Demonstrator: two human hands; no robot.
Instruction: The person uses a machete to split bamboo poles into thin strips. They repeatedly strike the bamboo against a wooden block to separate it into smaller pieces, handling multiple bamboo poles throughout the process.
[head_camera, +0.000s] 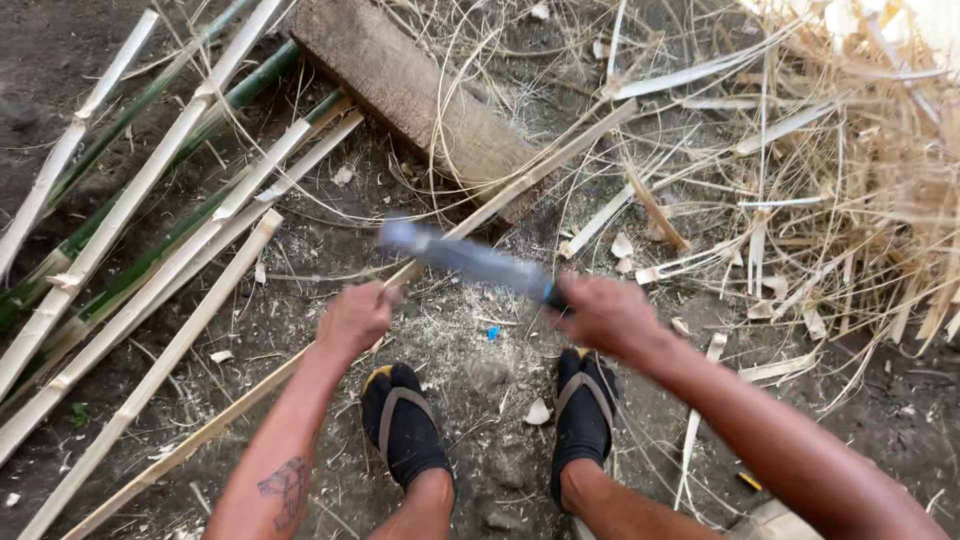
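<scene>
My left hand is closed around a long split bamboo strip that runs from the lower left up across a wooden block. In my right hand is a large knife, gripped by the handle, its blade blurred and pointing left over the strip, just above my left hand. Both my feet in black sandals stand on the dirt below my hands.
Several split bamboo lengths, some green, lie in a row on the left. A heap of thin dry bamboo shavings and slivers covers the right side. Chips and scraps are scattered on the dark earth.
</scene>
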